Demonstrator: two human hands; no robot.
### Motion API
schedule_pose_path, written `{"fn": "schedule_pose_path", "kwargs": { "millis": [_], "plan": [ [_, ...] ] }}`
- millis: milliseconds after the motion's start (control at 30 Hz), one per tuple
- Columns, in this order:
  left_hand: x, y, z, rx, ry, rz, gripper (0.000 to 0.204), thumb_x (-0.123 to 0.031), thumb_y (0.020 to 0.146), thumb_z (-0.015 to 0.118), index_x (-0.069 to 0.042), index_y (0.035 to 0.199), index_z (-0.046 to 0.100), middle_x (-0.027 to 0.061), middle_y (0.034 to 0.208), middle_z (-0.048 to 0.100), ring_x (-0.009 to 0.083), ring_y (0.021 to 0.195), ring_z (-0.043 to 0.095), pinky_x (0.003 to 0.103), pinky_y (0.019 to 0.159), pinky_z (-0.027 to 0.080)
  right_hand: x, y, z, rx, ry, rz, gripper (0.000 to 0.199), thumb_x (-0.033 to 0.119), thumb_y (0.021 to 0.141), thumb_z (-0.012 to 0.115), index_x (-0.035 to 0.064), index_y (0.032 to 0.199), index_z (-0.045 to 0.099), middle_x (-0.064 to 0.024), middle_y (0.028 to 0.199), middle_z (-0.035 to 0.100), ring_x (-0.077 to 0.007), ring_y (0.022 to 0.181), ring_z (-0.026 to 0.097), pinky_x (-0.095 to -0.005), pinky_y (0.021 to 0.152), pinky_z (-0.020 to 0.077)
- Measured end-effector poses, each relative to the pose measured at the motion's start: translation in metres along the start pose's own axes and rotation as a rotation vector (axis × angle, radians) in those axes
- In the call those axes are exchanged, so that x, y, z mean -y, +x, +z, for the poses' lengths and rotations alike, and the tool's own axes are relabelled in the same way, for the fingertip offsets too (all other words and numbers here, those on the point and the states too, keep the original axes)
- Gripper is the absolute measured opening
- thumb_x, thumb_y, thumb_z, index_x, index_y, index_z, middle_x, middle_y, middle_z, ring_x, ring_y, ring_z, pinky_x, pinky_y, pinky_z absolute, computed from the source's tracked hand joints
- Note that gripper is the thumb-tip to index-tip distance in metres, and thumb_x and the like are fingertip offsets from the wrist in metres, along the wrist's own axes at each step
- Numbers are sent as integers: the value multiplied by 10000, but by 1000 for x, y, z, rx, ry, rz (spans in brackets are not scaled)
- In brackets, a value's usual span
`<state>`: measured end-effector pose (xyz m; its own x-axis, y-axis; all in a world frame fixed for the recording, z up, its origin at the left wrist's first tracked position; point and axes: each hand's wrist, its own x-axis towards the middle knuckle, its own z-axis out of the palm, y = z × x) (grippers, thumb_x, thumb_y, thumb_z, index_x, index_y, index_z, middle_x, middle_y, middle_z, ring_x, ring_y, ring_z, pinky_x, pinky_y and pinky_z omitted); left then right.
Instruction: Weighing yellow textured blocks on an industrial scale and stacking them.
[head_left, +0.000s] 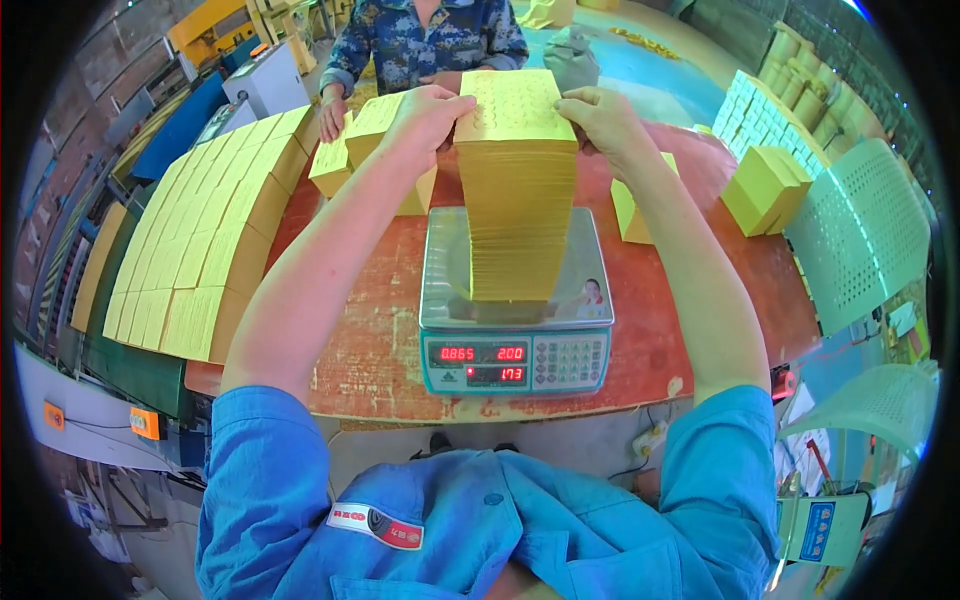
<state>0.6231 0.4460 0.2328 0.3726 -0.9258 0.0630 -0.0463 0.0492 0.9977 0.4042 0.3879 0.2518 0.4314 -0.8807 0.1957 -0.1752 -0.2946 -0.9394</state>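
Observation:
A tall stack of yellow paper sheets [520, 210] stands upright on the metal pan of a digital scale [572, 360]. Rows of raised curved marks cover its top sheet. My left hand [425, 125] grips the stack's upper left edge, thumb on the rim and fingers bent down the side. At the opposite upper edge, my right hand [607, 125] holds on in the same way, thumb and fingers closed at the corner. Some fingertips of both hands are hidden behind the paper. Red digits glow on the scale's display, beside a keypad.
Many yellow paper bundles [200, 240] fill the left side. More blocks [375, 120] stand behind my left forearm, one block [632, 212] by my right forearm, another [765, 190] farther right. Across the red table [360, 350], a person in camouflage [425, 45] has a hand near the blocks.

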Motion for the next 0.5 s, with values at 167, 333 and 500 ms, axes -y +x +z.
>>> {"fn": "schedule_pose_path", "kwargs": {
  "millis": [167,333,500],
  "plan": [
    [3,-28,0,-121,188,135,236,-193,892,653,13,1003,625,52,799,613,116,613,566,275,496,430,-9,-8,3,-48,-78,-38,298,277,875,631,19,1019,674,-8,703,596,-94,586,533,-244,504,398],
    [25,-78,-17,-157,-26,212,278,-237,943,579,-47,1145,597,17,854,597,55,579,487,219,495,367,-33,-26,-10,-120,30,-42,285,258,896,619,24,1048,675,-18,742,615,-91,612,551,-224,542,418],
    [141,-164,-117,-393,435,288,276,-182,950,592,-25,1177,585,42,953,624,83,720,580,227,594,456,-111,-79,-58,-319,-3,5,277,192,933,565,26,1132,661,-26,801,618,-90,629,564,-227,570,445]
  ]
}}
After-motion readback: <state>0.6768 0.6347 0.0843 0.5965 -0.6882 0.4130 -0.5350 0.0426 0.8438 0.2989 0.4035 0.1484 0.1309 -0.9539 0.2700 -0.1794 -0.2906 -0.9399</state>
